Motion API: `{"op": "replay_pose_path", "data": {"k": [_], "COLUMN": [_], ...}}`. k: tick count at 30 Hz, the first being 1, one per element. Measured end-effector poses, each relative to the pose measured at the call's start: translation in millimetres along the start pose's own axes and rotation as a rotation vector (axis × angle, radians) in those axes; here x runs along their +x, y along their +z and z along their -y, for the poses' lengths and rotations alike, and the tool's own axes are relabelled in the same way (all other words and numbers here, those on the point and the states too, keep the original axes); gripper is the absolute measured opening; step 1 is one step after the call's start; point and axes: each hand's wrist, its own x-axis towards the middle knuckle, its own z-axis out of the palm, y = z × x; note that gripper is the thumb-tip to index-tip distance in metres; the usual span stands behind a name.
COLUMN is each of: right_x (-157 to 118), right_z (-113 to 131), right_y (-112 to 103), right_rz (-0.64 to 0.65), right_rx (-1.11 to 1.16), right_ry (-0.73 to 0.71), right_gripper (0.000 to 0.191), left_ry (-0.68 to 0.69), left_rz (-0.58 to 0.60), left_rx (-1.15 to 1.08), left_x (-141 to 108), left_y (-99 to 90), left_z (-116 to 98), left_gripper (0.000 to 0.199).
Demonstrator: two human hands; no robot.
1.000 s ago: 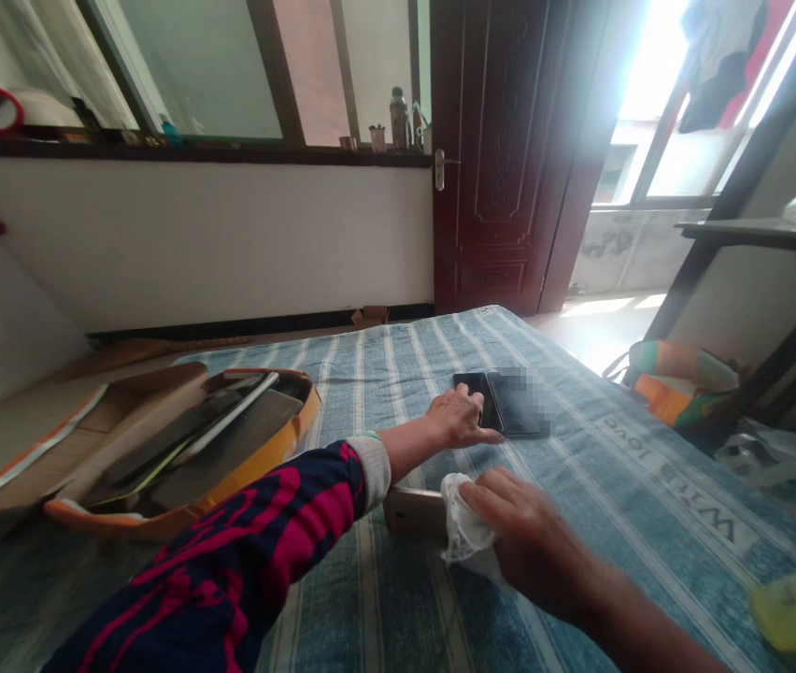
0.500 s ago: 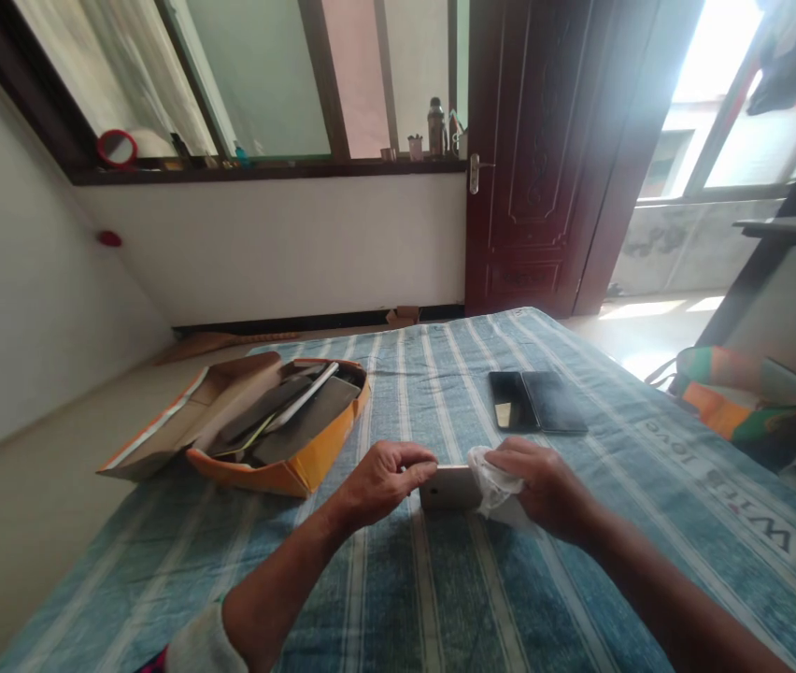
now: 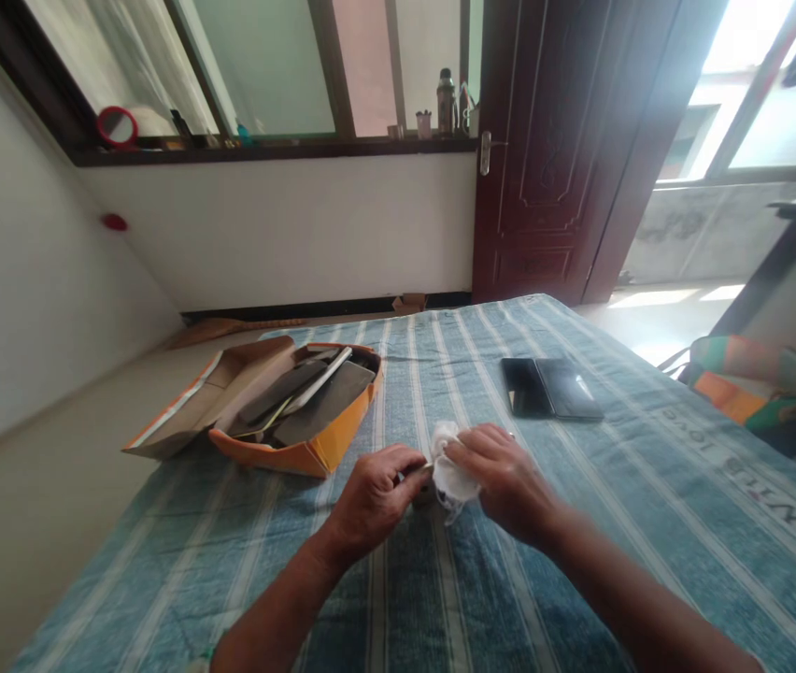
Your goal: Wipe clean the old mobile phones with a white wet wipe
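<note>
A thin, pale phone (image 3: 424,495) is pinched at its left end by my left hand (image 3: 378,491), thumb and fingers closed on its edge. My right hand (image 3: 503,477) is closed on a crumpled white cloth (image 3: 455,479), which is pressed over the phone close to the left fingertips. Most of the phone is hidden behind the cloth and fingers. Beyond my right hand, two dark flat devices (image 3: 550,388) lie side by side on the striped bedspread (image 3: 440,598).
An open orange box (image 3: 342,439) with several dark flat devices inside stands at the left on the bed. Its lid (image 3: 194,402) leans outward. A dark red door (image 3: 552,140) and a window sill (image 3: 278,150) with bottles and a round mirror (image 3: 117,127) are behind.
My right hand has slid left with the cloth along the phone, up to my left hand. More of the phone is covered now. The view has shifted slightly.
</note>
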Motion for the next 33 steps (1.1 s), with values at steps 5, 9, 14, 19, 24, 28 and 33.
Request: {"op": "replay_pose_path", "data": {"k": [5, 9, 14, 19, 24, 28, 33], "right_x": [3, -6, -28, -37, -34, -31, -31], "right_z": [25, 15, -10, -22, -24, -23, -22], "right_y": [13, 13, 5, -4, -8, -10, -7], "right_rz": [-0.098, -0.124, -0.196, -0.237, -0.243, -0.224, -0.229], "right_rx": [-0.154, -0.261, -0.283, -0.125, 0.085, 0.17, 0.179], "right_ry": [-0.087, -0.067, 0.031, 0.272, 0.497, 0.607, 0.654], "right_gripper": [0.024, 0.024, 0.026, 0.036, 0.025, 0.027, 0.025], "left_ry": [0.018, -0.019, -0.051, -0.055, -0.054, -0.069, -0.069], "left_rz": [-0.071, -0.044, -0.041, -0.05, -0.05, -0.045, -0.039], "left_rx": [0.018, 0.039, 0.058, 0.042, 0.041, 0.04, 0.043], "left_x": [0, 0, 1, 0, -1, -1, 0], "left_y": [5.7, 4.9, 2.2, 1.9, 2.0, 1.8, 2.0], "left_z": [3, 3, -1, -3, -4, -5, -4], "left_gripper": [0.019, 0.019, 0.017, 0.016, 0.016, 0.016, 0.016]}}
